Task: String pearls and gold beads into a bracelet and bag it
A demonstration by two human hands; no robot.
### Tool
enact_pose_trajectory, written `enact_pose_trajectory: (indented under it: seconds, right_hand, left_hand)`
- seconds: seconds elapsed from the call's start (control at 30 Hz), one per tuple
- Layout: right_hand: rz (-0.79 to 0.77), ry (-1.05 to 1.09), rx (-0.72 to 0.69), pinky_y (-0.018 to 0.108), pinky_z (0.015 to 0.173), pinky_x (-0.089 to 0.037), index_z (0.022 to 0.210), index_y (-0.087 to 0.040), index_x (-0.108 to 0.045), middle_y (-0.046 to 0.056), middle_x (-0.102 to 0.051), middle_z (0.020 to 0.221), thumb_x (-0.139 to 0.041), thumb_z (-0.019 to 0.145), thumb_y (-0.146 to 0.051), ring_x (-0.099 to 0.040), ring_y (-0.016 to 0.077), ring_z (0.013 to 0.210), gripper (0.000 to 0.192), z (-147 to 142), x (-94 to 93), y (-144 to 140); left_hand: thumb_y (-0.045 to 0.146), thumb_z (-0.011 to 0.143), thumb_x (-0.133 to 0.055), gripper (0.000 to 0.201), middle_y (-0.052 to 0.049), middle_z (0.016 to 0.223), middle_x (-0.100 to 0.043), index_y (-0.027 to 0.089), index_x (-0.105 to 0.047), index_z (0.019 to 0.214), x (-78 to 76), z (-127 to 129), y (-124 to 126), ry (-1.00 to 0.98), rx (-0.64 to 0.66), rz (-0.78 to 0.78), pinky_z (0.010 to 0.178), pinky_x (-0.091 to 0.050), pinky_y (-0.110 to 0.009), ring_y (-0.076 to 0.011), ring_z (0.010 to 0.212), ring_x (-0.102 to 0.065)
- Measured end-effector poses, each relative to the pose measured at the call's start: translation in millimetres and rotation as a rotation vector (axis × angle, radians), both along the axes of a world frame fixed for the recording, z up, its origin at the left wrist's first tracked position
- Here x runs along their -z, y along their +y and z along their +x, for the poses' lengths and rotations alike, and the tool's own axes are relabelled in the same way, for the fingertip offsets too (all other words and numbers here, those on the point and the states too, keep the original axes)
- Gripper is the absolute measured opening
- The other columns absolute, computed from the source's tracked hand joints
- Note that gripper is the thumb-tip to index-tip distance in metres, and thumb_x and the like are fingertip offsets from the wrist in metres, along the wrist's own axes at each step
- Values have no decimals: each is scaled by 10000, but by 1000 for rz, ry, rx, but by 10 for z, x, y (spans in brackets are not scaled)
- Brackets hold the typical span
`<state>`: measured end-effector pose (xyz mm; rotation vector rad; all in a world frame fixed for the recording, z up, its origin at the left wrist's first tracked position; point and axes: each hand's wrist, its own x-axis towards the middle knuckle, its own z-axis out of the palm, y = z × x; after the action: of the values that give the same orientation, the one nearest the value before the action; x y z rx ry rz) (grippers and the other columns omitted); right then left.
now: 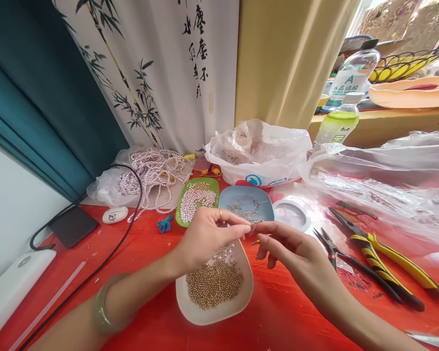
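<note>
Nearest the head camera, two bare forearms reach in from the bottom edge over a red table [289, 312]. Between them sits a white dish [193, 312] of small gold beads [214, 282], its near rim close to the table's front edge. Bare red surface lies open to the left of it, crossed only by a black cable [95, 270].

Left hand [208, 234] hangs above the dish's far rim, wrist bent, thumb and forefinger pressed together at their tips on something too small to make out (a ring shows on one finger, a pale bangle [104, 307] on the wrist). Right hand [289, 243] comes in from the right, its forefinger and thumb stretched toward the left fingertips and almost meeting them, other fingers curled loosely downward.

Just beyond the hands stand a blue dish [263, 204] of fine metal pieces and a green dish [181, 204] of pearls. Pliers [388, 256] lie to the right, well clear of the right wrist.
</note>
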<state>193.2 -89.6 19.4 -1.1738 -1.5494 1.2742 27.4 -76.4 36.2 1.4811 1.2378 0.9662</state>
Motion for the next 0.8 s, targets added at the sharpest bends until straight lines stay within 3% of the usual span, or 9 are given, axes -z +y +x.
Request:
enact_pose_trajectory:
  seconds: [0.3,0.57,0.8]
  right_hand:
    - [64,45,40,284,539,-524,942,-192,-642,20,-625,638,-521,754,-254,-578,137,556,232,-51,-18,-101]
    - [74,92,58,256,578,-526,927,-222,-635,18,-635,755,-555,758,-233,-561,116,584,187,-45,14,-98]
    - [173,37,44,223,520,-479,943,-254,-646,13,-619,782,-522,793,-225,-541,112,603,197,-34,32,-110]
  left_hand:
    - [226,688,-638,110,-55,743,-697,149,-693,745,57,29,-36,-19,-80,71,596,-504,-259,-148,662,-621]
    - [212,735,-607,101,-43,774,-687,179,-695,772,116,21,-65,56,-55,282,580,-479,-244,-138,683,-608]
    - [199,751,-582,123,-34,755,-684,176,-697,788,119,21,-59,96,-11,335,626,-476,-247,-123,657,-592]
